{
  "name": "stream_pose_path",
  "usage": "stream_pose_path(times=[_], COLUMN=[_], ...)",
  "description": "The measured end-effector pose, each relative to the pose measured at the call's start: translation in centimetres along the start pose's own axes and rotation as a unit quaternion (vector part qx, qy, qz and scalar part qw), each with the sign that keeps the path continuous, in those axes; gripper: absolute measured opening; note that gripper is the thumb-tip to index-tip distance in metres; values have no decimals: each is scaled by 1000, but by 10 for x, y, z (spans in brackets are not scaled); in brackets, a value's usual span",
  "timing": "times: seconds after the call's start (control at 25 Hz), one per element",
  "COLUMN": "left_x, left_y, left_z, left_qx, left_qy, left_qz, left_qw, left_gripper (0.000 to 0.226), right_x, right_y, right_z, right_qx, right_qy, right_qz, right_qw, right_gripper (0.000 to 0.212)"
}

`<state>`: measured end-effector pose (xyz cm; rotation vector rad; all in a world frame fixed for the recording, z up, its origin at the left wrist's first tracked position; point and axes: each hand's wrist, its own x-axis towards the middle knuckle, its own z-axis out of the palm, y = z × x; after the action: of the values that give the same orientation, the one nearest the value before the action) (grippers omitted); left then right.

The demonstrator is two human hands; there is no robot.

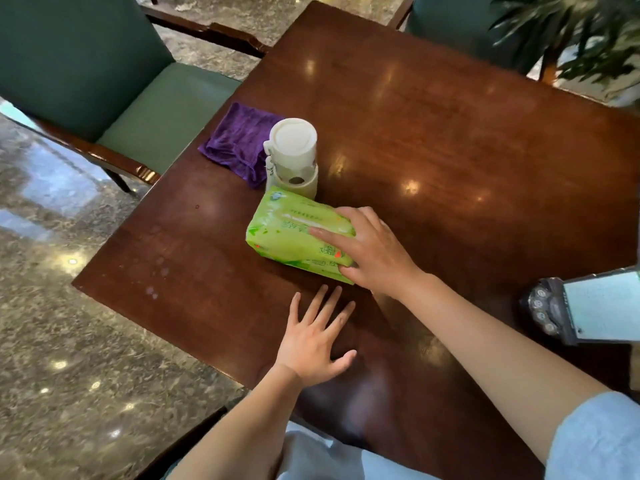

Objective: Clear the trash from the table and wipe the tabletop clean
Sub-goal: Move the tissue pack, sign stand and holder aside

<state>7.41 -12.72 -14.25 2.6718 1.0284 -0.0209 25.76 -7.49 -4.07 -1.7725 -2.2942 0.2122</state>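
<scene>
A green tissue pack (287, 233) lies near the middle of the dark wooden table (450, 140). My right hand (367, 251) grips the pack's right end, fingers over its top and thumb at its near edge. Just below the pack, my left hand (317, 337) rests flat on the tabletop with its fingers spread, holding nothing. Behind the pack stands a white lidded cup (293, 150). A crumpled purple cloth (239, 140) lies to the cup's left by the table edge. Small water drops (157, 268) dot the table's left part.
A green upholstered chair (114, 81) stands at the table's left side. A grey device with buttons and a white screen (585, 310) sits at the right edge. Plant leaves (571, 32) hang over the far right corner. The floor (52, 341) is polished stone.
</scene>
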Motion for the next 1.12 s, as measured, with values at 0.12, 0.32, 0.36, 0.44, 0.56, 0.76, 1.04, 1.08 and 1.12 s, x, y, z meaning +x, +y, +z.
stream_pose_path(times=[0.12,0.32,0.36,0.44,0.56,0.76,1.04,1.08,1.12], left_x=[0,1,1,0,2,3,3,2,1], left_y=[1,3,3,2,3,3,3,3,2], left_z=[-2,-3,-2,-2,0,1,1,1,1], left_qx=[14,40,43,49,56,73,69,67,64], left_qy=[-8,-21,-20,-18,-16,-18,-16,-16,-16], left_qz=[6,5,6,7,11,10,9,9,9], left_qw=[1000,999,999,999,998,997,997,998,998], left_gripper=[80,80,80,80,80,79,78,78,77], right_x=[-58,-162,-182,-221,-272,-313,-305,-303,-299], right_y=[16,25,24,22,20,23,16,15,13], right_z=[-10,-8,-5,0,2,2,-5,-8,-11], right_qx=[24,30,24,19,-4,-12,-108,-112,-114], right_qy=[29,101,121,171,220,202,105,100,102], right_qz=[78,224,257,328,409,437,472,475,474], right_qw=[996,969,958,929,885,877,868,867,867], right_gripper=[78,80,81,81,81,79,80,78,74])
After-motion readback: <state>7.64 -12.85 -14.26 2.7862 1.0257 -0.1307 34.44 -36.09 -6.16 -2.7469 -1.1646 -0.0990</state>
